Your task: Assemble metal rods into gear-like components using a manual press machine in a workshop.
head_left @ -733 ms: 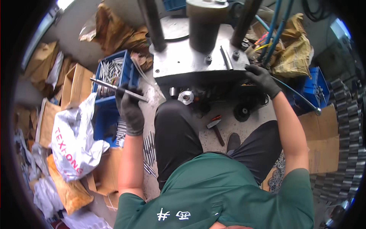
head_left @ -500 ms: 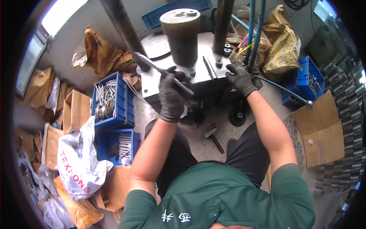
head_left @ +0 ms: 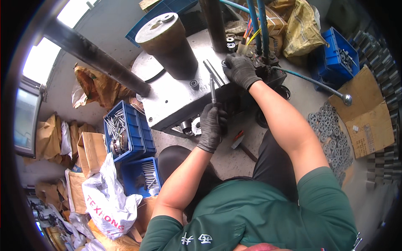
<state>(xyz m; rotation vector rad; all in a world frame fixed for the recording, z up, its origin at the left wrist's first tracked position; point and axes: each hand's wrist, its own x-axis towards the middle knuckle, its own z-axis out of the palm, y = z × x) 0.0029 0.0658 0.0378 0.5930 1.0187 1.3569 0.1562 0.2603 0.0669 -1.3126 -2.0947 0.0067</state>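
the gloved fingers of the left hand (head_left: 211, 126) are curled closed around the lower end of a polished steel rod (head_left: 212, 91), a slim round shaft that stands up out of the fist, its narrower tip near the edge of the metal plate (head_left: 171, 113). the right hand (head_left: 242, 71), in the same dark knitted glove, has its fingers bent down at a small ring-shaped part (head_left: 226, 64) on the plate; whether they grip it or only touch it, i cannot tell. between the hands lies another smooth, shiny rod (head_left: 215, 72), and left of it sits a squat metal ring (head_left: 194, 84). behind rises a thick, dull cylinder (head_left: 167, 46) with a flat, scuffed top. beyond the left arm, a ribbed blue plastic crate (head_left: 136, 136) holds loose metal rods, next to a crinkled white bag (head_left: 109, 196). on the floor lie a hammer (head_left: 245, 149) and, farther right, flat grey spoked discs (head_left: 331, 136) beside creased brown cardboard (head_left: 370, 115).
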